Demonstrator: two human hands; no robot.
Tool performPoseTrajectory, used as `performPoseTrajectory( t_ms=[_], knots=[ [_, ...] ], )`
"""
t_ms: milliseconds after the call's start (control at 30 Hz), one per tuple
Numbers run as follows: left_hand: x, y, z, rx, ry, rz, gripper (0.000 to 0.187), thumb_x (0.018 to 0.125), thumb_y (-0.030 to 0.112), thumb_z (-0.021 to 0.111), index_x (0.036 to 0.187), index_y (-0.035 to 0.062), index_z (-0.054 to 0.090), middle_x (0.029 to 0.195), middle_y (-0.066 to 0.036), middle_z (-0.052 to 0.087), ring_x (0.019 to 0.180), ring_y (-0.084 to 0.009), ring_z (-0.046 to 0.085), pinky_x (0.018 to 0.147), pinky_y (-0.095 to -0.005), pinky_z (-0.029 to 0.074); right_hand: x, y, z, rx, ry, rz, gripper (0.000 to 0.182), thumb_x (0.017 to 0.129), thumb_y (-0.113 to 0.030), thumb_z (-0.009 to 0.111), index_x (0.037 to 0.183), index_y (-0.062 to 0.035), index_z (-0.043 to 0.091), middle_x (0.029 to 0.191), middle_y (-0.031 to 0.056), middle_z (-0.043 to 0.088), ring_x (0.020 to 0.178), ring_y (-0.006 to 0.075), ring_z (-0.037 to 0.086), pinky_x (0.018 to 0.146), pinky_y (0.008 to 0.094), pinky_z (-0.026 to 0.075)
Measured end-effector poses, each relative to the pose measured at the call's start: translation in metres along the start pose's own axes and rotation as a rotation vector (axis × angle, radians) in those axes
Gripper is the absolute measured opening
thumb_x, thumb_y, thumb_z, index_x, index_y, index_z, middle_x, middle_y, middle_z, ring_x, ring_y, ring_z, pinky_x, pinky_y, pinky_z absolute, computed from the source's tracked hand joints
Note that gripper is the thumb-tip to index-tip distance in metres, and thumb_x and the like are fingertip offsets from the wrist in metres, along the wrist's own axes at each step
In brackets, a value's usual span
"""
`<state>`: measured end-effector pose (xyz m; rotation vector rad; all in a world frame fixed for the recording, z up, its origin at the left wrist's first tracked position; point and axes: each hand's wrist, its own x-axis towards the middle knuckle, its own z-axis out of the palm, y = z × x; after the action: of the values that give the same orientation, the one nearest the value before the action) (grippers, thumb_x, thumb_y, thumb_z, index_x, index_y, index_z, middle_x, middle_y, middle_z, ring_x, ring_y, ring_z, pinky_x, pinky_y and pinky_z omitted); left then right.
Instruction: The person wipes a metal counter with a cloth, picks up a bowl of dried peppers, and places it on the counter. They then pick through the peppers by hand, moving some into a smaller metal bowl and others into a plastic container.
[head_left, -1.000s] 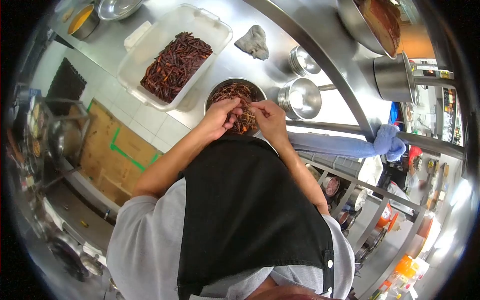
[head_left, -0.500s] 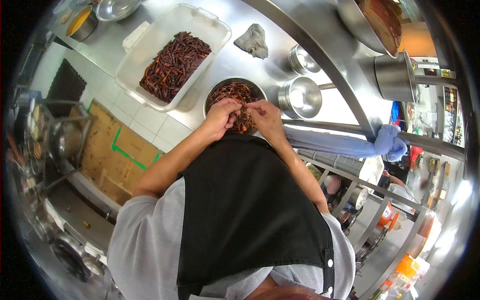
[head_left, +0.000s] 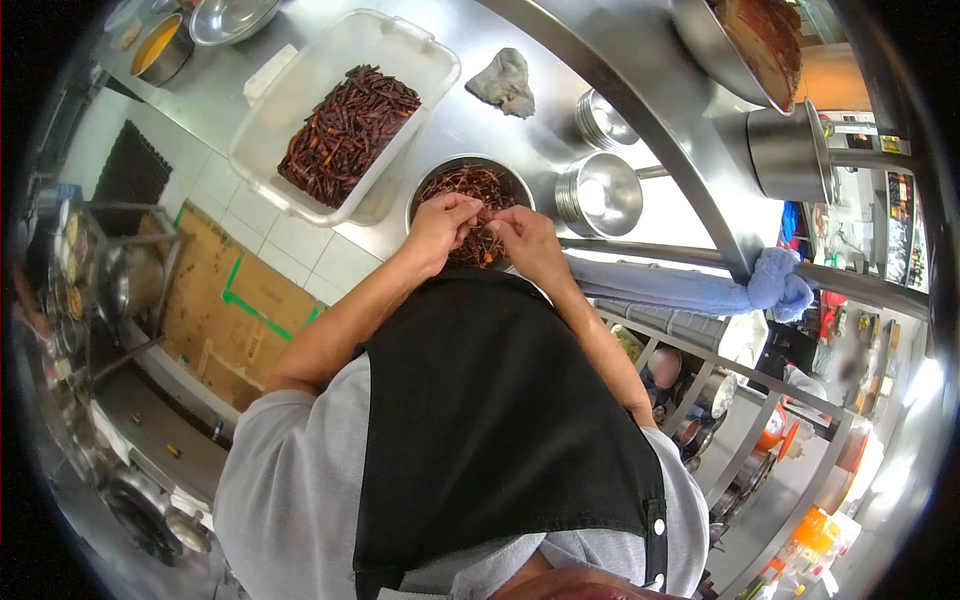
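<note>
My left hand (head_left: 441, 230) and my right hand (head_left: 529, 242) meet fingertip to fingertip over a round metal bowl (head_left: 526, 188). Both are closed in a pinch, with a small dark reddish-brown strip (head_left: 487, 214) between them, mostly hidden by the fingers. Thin, shredded reddish-brown strands (head_left: 462, 182) fill much of the bowl below. Left of the bowl stands a translucent plastic tub (head_left: 262, 150), partly filled with a heap of thicker dark red-brown strips (head_left: 350, 130).
A crumpled grey cloth (head_left: 503, 82) lies on the steel counter (head_left: 450, 130). Stacked metal bowls (head_left: 600, 193) stand to the right, beneath a steel shelf edge (head_left: 640, 95). A blue towel (head_left: 670, 285) is tied along the rail. At the far left sits a pot of orange liquid (head_left: 158, 48).
My right hand has shifted slightly down, its fingers still pinched near the left. My left hand stays almost in place. In the background at right, a person has moved.
</note>
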<state>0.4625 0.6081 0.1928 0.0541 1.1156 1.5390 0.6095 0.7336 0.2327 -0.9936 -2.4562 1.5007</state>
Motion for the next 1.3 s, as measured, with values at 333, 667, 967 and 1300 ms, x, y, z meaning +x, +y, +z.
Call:
performPoseTrajectory(
  t_ms=[333, 667, 967, 1300],
  knots=[
    [-0.001, 0.009, -0.022, -0.187, -0.146, -0.085, 0.026, 0.102, 0.033, 0.063, 0.101, 0.0069, 0.065, 0.085, -0.008, 0.063, 0.063, -0.0119, 0.051, 0.048, -0.0239, 0.034, 0.002, -0.011, -0.009, 0.519, -0.083, 0.152, 0.019, 0.105, -0.020, 0.062, 0.098, -0.0027, 0.066, 0.070, -0.0013, 0.061, 0.059, 0.0060, 0.054, 0.053, 0.0219, 0.041],
    [-0.004, 0.006, -0.022, -0.095, -0.401, -0.078, 0.010, 0.100, 0.014, 0.066, 0.101, 0.0034, 0.065, 0.083, -0.004, 0.062, 0.059, -0.0067, 0.047, 0.048, -0.0204, 0.033, 0.001, 0.004, -0.001, 0.865, -0.312, 0.204, 0.022, 0.106, -0.026, 0.058, 0.100, -0.0047, 0.064, 0.070, 0.0007, 0.059, 0.058, 0.0095, 0.054, 0.051, 0.0245, 0.039],
    [-0.013, 0.008, -0.061, -0.292, -0.265, -0.103, 0.011, 0.103, 0.008, 0.059, 0.113, 0.0054, 0.062, 0.089, -0.004, 0.061, 0.060, -0.0074, 0.044, 0.049, -0.0199, 0.033, 0.028, 0.029, -0.015, -0.498, -0.107, -0.172, 0.024, 0.099, -0.027, 0.061, 0.098, -0.0058, 0.072, 0.091, 0.0153, 0.068, 0.084, 0.0345, 0.067, 0.074, 0.0439, 0.053],
    [-0.014, 0.015, -0.051, -0.239, -0.205, -0.038, 0.025, 0.100, 0.007, 0.061, 0.125, 0.0008, 0.062, 0.095, -0.004, 0.063, 0.068, -0.0078, 0.050, 0.053, -0.0209, 0.035, 0.095, 0.016, 0.014, -0.934, 0.031, -0.123, 0.022, 0.094, -0.026, 0.063, 0.090, -0.0065, 0.071, 0.094, 0.0163, 0.071, 0.092, 0.0383, 0.069, 0.080, 0.0503, 0.054]
  ],
)
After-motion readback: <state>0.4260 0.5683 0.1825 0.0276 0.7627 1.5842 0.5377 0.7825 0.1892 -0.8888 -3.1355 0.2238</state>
